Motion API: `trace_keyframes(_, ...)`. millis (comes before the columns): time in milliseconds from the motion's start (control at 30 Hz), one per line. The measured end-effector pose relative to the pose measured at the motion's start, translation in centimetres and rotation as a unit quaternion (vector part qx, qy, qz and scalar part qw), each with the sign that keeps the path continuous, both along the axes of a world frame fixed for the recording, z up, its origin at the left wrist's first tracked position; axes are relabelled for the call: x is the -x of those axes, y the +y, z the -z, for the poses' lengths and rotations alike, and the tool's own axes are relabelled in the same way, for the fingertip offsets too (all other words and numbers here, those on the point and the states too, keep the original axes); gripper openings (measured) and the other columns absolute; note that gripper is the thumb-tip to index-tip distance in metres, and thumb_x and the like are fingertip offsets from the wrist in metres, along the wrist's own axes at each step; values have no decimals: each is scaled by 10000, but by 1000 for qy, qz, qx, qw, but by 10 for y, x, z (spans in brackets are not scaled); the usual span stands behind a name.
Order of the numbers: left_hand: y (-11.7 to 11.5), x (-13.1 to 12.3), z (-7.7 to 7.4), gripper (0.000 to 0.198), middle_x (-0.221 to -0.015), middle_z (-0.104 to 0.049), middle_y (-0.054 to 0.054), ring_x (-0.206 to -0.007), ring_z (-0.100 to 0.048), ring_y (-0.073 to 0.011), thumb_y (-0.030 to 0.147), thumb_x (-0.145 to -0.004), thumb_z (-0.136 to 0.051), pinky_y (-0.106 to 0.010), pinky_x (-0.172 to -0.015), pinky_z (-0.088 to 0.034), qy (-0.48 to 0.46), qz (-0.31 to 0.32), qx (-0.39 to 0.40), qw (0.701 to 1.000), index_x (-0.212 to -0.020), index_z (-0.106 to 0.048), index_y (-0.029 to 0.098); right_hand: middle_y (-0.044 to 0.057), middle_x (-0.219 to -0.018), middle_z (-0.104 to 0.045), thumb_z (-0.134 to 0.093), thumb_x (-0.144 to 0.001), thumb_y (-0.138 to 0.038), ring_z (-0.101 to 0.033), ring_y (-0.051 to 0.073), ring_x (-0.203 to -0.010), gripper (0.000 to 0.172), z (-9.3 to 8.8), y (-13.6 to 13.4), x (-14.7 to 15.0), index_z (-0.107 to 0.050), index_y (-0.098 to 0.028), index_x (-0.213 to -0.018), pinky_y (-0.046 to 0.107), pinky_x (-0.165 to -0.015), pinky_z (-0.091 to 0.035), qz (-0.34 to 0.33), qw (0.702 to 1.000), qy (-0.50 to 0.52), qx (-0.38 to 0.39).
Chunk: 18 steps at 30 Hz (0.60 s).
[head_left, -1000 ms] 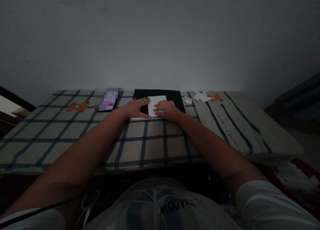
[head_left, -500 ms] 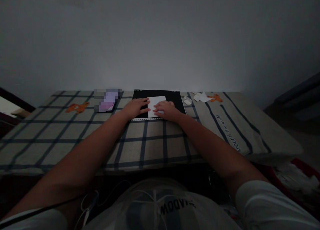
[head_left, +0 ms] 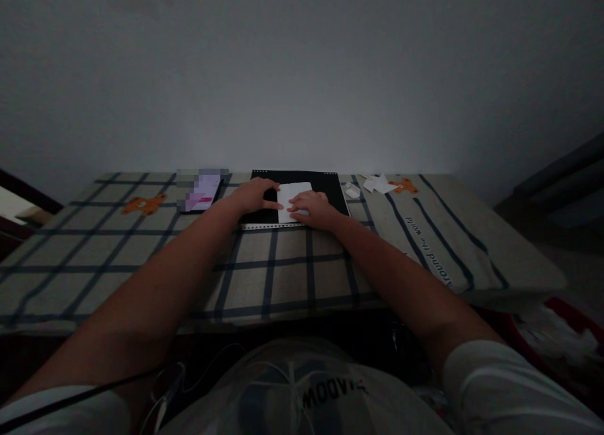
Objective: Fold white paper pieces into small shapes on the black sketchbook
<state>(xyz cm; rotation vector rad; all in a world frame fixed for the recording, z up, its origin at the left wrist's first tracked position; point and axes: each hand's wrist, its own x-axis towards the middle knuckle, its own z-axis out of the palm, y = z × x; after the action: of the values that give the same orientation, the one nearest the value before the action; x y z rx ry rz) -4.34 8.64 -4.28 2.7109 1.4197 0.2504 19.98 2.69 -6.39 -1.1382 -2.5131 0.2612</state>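
A white folded paper (head_left: pixel 293 193) lies on a black mat (head_left: pixel 325 186) at the far middle of a checked tablecloth (head_left: pixel 264 265). My left hand (head_left: pixel 255 196) rests flat on the mat at the paper's left edge, fingers stretched toward it. Over the paper's near right part lies my right hand (head_left: pixel 311 208), palm down, with its fingers pressing on the sheet. Neither hand lifts the paper.
A phone (head_left: pixel 202 192) with a lit screen lies left of the mat. Small white paper scraps (head_left: pixel 377 184) sit to the right, near an orange bear print (head_left: pixel 406 185). A wall rises right behind the table. A dark cable runs over my lap at lower left.
My left hand has slid slightly farther up along the paper's left edge. The right hand and the paper have barely moved.
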Motion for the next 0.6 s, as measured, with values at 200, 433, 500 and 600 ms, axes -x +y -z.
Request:
trace_keyframes(200, 23, -4, 3, 328, -1203, -729, -95, -1143, -645, -242, 397, -865, -684, -366, -1029, -456, -75, 0, 13, 997, -1117, -715, 189, 82, -1367, -670, -607, -972, -366, -505, 286, -1307, 254, 2, 3, -1, -757, -240, -1134, 486, -1033, -293, -4, 1000, 13, 7)
trace_keyframes(433, 35, -4, 9, 132, -999, -771, -45, -957, -683, -206, 292, -841, -658, -351, -935, -503, -195, -30, 22, 980, -902, -741, 209, 74, -1359, -676, -619, -971, -359, -514, 291, -1308, 240, 4, 2, -1, -757, -251, -1134, 486, -1018, -308, -7, 1000, 23, -1)
trace_keyframes(500, 35, -6, 8, 110, -972, -773, -46, -935, -685, -203, 262, -833, -653, -345, -917, -506, -199, -43, 19, 979, -874, -737, 205, 72, -1358, -678, -619, -972, -356, -517, 288, -1309, 234, 4, 1, 0, -756, -252, -1131, 483, -1009, -310, -2, 1000, 20, -4)
trace_keyframes(600, 34, -9, 7, 177, -959, -778, -51, -921, -696, -204, 228, -818, -661, -338, -899, -512, -214, -62, 16, 975, -979, -725, 191, 72, -1361, -678, -621, -973, -348, -519, 288, -1310, 231, 2, 0, 0, -756, -246, -1131, 484, -1005, -308, 2, 1000, 15, -5)
